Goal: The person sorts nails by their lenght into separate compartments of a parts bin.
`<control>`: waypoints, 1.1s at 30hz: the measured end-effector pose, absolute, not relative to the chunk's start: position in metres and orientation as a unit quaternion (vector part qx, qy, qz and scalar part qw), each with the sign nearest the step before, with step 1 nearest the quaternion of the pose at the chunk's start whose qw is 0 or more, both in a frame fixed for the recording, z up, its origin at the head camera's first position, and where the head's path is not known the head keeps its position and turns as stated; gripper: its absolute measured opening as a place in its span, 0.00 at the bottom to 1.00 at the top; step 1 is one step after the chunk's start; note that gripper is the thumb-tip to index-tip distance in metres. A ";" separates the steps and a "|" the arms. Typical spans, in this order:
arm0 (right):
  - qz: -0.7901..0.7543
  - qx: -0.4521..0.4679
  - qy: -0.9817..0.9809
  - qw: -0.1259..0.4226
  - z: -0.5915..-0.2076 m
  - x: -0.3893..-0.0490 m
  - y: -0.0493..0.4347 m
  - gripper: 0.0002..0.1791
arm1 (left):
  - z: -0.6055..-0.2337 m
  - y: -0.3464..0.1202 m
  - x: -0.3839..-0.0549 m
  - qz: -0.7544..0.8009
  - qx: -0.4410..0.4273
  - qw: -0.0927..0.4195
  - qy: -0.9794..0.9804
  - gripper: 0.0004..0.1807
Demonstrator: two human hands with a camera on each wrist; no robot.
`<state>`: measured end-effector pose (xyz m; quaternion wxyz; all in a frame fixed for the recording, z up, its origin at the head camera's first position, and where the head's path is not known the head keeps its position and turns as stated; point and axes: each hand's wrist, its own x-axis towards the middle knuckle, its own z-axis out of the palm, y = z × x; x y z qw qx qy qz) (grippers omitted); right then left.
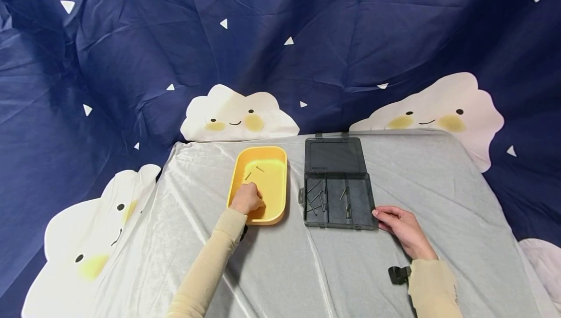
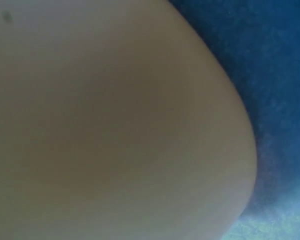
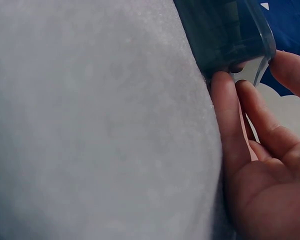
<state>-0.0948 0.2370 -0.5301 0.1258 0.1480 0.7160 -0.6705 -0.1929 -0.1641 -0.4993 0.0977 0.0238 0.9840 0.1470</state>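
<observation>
My left grip (image 1: 248, 198) is down in the yellow tray (image 1: 281, 186), its fingers bent toward the floor – whether they pinch anything I cannot tell, since my knuckles hide the tips. Two loose screws (image 1: 260, 169) lie beyond it, in the tray's far half. My right grip (image 1: 403, 228) pinches the near right corner of the open dark box (image 1: 361, 206), with other screws (image 1: 314, 186) inside. Light pressure there should steady the box on the tabletop (image 1: 271, 269) – and a thin screw is best taken mid-shank, fingertips low and flat.
</observation>
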 end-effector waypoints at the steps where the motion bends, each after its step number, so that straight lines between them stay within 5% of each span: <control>1: -0.671 0.148 0.716 0.125 -0.530 -0.095 0.237 0.24 | -0.500 -0.164 -0.193 0.145 0.026 0.098 0.984 0.06; 14: -0.665 0.148 0.721 0.127 -0.531 -0.096 0.237 0.27 | -0.501 -0.165 -0.193 0.136 0.034 0.107 0.984 0.13; 33: -0.673 0.148 0.715 0.121 -0.531 -0.095 0.237 0.21 | -0.493 -0.161 -0.189 0.193 0.022 0.138 0.971 0.08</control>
